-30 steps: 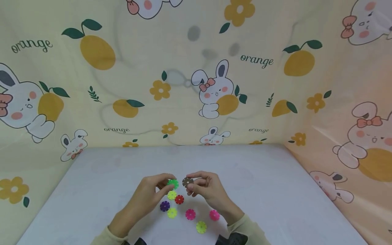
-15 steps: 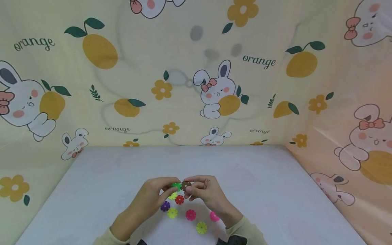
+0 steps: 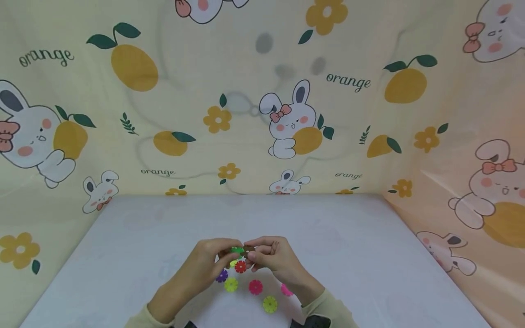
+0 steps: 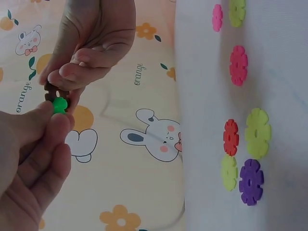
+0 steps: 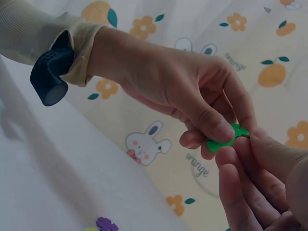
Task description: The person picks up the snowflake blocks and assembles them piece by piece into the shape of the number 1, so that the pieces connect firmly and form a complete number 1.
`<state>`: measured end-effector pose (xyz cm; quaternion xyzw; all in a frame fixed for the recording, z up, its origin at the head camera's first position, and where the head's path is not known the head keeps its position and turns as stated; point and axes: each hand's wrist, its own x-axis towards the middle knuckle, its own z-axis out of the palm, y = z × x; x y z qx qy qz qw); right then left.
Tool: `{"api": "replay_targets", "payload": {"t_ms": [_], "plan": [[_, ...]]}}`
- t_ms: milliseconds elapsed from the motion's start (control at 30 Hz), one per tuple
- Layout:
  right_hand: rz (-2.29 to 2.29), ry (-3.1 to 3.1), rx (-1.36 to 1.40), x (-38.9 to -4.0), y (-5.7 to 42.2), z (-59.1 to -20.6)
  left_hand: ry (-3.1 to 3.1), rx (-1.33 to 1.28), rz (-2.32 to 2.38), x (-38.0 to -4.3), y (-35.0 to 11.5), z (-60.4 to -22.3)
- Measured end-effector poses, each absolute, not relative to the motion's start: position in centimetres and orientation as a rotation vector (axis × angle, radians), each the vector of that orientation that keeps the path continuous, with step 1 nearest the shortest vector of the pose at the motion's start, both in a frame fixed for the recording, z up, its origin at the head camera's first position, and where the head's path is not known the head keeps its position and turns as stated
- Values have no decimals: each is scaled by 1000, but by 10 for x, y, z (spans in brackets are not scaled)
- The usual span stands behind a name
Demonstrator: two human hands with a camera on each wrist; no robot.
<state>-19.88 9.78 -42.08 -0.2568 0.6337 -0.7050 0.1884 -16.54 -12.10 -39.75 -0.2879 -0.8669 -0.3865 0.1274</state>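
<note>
My left hand (image 3: 198, 262) pinches a green notched plastic disc (image 3: 237, 250) between thumb and fingers, raised over the table. Facing it, my right hand (image 3: 283, 262) pinches a brown notched disc (image 3: 248, 249) by its edge. The two discs meet edge to edge, and in the left wrist view the green disc (image 4: 59, 105) overlaps the brown disc (image 4: 58, 91). From the right wrist view the green disc (image 5: 221, 144) shows between both hands' fingertips, while the brown one is mostly hidden.
Below the hands lie more notched discs: a red one (image 3: 240, 266), a purple one (image 4: 251, 182), pink ones (image 3: 255, 287) and yellow ones (image 3: 270, 304). They rest on the white table (image 3: 348, 237). A printed cloth (image 3: 184, 91) rises behind the table's far edge.
The hands have come together, bringing the brown disc left against the green one. Both discs have turned and now look flatter in the head view. The table discs have stayed put.
</note>
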Motion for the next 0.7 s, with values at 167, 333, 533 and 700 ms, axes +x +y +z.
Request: {"api": "replay_targets", "payload": {"t_ms": [167,333,533,700], "plan": [[-1982,1772,-737,-199,97,-423,-2540,-825,-1118,-164,-120,-396],[-1966,1816,-709,-200,98,-420,-2556,-756,-1103,-166,-119,-398],[-1934,1852,-676,-201,99,-417,-2568,-705,-1103,-168,-122,-401],[-1946,1853,-652,-200,100,-417,-2580,-679,-1115,-169,-123,-401]]}}
